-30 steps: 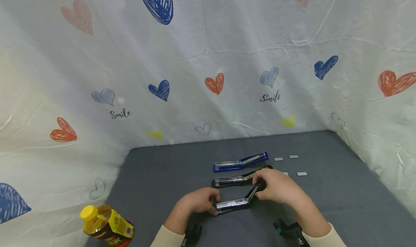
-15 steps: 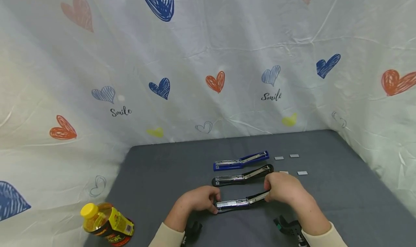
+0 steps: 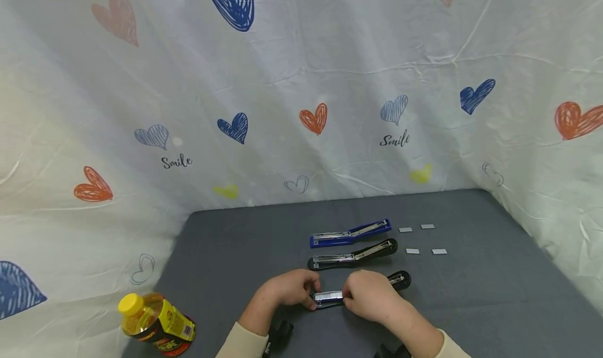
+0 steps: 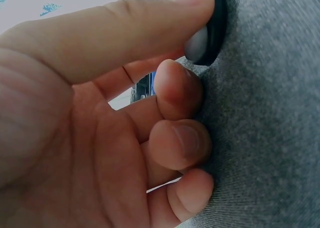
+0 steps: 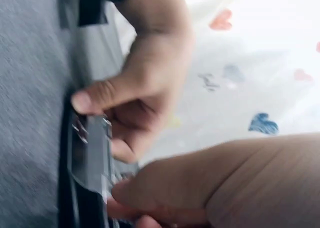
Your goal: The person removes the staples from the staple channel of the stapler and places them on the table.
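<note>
Three unfolded staplers lie one behind another on the grey table. My left hand (image 3: 289, 289) grips the left end of the nearest, a black stapler (image 3: 330, 296). In the left wrist view, its thumb presses on the stapler's dark end (image 4: 216, 35) while the other fingers curl beneath. My right hand (image 3: 372, 295) pinches that same stapler around its middle, covering the hinge area; the raised black top end shows past the knuckles. The right wrist view shows the metal magazine (image 5: 95, 155) between both hands, somewhat blurred. Behind stand another black stapler (image 3: 332, 262) and a blue stapler (image 3: 332, 238).
Several small pale strips, such as this one (image 3: 439, 252), lie to the right of the rear staplers. A bottle with a yellow cap (image 3: 157, 324) stands at the front left. A white curtain (image 3: 264, 86) with printed hearts hangs behind the table (image 3: 235, 243).
The nearest stapler's raised top arm has been lowered farther to the right. My right hand has left its end and moved left to the stapler's middle. The left hand stays put.
</note>
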`<state>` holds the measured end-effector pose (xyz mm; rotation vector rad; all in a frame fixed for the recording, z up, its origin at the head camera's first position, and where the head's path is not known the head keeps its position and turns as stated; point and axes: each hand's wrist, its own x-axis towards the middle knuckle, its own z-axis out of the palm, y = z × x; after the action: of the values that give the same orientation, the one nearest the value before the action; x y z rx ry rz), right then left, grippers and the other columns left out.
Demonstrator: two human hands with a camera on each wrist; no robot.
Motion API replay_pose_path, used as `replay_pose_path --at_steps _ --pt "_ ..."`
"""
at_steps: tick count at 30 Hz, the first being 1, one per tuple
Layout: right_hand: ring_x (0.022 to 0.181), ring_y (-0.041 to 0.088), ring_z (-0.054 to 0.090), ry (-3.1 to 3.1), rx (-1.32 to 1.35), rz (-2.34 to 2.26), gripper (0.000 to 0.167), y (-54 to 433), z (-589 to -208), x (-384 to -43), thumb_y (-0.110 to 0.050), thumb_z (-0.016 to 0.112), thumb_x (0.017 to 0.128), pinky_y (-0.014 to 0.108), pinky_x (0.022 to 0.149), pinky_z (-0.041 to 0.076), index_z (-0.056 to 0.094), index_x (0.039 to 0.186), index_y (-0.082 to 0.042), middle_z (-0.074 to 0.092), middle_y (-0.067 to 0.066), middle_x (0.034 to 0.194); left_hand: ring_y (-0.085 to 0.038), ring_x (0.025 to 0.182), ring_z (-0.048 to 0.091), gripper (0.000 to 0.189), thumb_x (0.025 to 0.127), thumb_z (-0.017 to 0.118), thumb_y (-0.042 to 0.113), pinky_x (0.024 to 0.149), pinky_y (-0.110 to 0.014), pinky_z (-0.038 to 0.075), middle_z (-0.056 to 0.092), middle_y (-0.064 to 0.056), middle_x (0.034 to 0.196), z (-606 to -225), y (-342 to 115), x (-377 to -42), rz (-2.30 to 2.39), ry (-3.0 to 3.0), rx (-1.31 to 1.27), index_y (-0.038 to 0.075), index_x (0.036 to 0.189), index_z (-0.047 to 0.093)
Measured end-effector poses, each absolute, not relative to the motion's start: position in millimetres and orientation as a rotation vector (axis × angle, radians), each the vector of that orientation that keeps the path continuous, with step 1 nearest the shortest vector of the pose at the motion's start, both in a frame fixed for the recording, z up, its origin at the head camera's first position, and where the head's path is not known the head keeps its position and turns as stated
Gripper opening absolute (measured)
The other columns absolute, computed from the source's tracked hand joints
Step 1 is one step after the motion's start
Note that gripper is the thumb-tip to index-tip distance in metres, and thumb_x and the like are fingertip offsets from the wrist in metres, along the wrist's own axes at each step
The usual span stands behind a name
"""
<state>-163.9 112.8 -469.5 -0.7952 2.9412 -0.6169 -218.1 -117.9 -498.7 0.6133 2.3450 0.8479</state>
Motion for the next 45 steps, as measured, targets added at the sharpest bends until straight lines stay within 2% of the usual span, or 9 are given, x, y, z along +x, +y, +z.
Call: replay_pose_path --at_steps 4,7,13,21,27,37,42,45 --pt "0.052 0.009 0.044 3.018 -0.686 -0.592 0.024 102 -476 -157 -0.007 0.076 0.078 0.033 0.047 0.041 0.065 0.059 -0.018 0.053 -0.008 0.06 -0.01 0.055 0.043 0.029 0.079 0.088 0.003 0.054 -0.027 0.035 0.051 0.004 0.064 -500 -118 -220 0.833 2.331 0.609 0.018 0.09 0.065" --pt "0.05 0.009 0.042 3.014 -0.583 -0.636 0.027 97 -478 -155 -0.009 0.075 0.079 0.032 0.045 0.038 0.062 0.057 -0.018 0.048 -0.008 0.057 -0.01 0.055 0.043 0.028 0.079 0.087 0.004 0.054 -0.027 0.035 0.051 0.004 0.063 -499 -118 -220 0.824 2.327 0.599 0.018 0.09 0.066" --pt "0.053 0.008 0.046 2.979 -0.439 -0.765 0.027 96 -478 -160 -0.023 0.084 0.084 0.03 0.049 0.04 0.066 0.064 -0.022 0.052 -0.012 0.06 -0.011 0.055 0.042 0.029 0.078 0.088 0.003 0.054 -0.027 0.035 0.05 0.002 0.063 -498 -118 -217 0.841 2.335 0.594 0.018 0.089 0.066" --pt "0.057 0.005 0.053 2.849 -0.488 -1.09 0.022 100 -481 -170 -0.014 0.089 0.079 0.027 0.055 0.045 0.068 0.071 -0.017 0.061 -0.012 0.064 -0.011 0.055 0.043 0.03 0.077 0.088 0.002 0.054 -0.027 0.034 0.05 0.003 0.063 -497 -118 -218 0.844 2.348 0.606 0.017 0.088 0.065" --pt "0.064 0.006 0.06 2.742 -0.477 -1.171 0.011 103 -482 -177 -0.009 0.087 0.08 0.029 0.06 0.05 0.076 0.082 -0.008 0.068 -0.007 0.072 -0.011 0.055 0.043 0.03 0.077 0.088 0.002 0.054 -0.027 0.034 0.05 0.003 0.063 -498 -118 -220 0.844 2.349 0.606 0.017 0.087 0.065" --pt "0.059 0.01 0.06 2.61 -0.451 -1.228 0.006 116 -475 -183 -0.008 0.084 0.083 0.03 0.054 0.048 0.079 0.081 -0.011 0.066 -0.007 0.067 -0.011 0.055 0.044 0.029 0.077 0.088 0.003 0.054 -0.027 0.034 0.051 0.003 0.063 -500 -119 -219 0.863 2.342 0.61 0.018 0.088 0.065" --pt "0.064 0.015 0.064 2.485 -0.477 -1.326 0.004 134 -462 -189 -0.009 0.081 0.087 0.033 0.058 0.051 0.079 0.084 -0.008 0.069 -0.001 0.073 -0.01 0.055 0.043 0.03 0.077 0.088 0.003 0.054 -0.026 0.035 0.051 0.004 0.063 -502 -119 -220 0.867 2.338 0.615 0.018 0.087 0.065" --pt "0.074 0.018 0.07 2.382 -0.499 -1.413 0.005 146 -458 -193 -0.008 0.079 0.089 0.036 0.066 0.056 0.079 0.091 -0.004 0.073 0.003 0.084 -0.011 0.054 0.043 0.03 0.077 0.088 0.003 0.054 -0.027 0.035 0.05 0.003 0.062 -501 -119 -219 0.861 2.342 0.601 0.018 0.088 0.065"
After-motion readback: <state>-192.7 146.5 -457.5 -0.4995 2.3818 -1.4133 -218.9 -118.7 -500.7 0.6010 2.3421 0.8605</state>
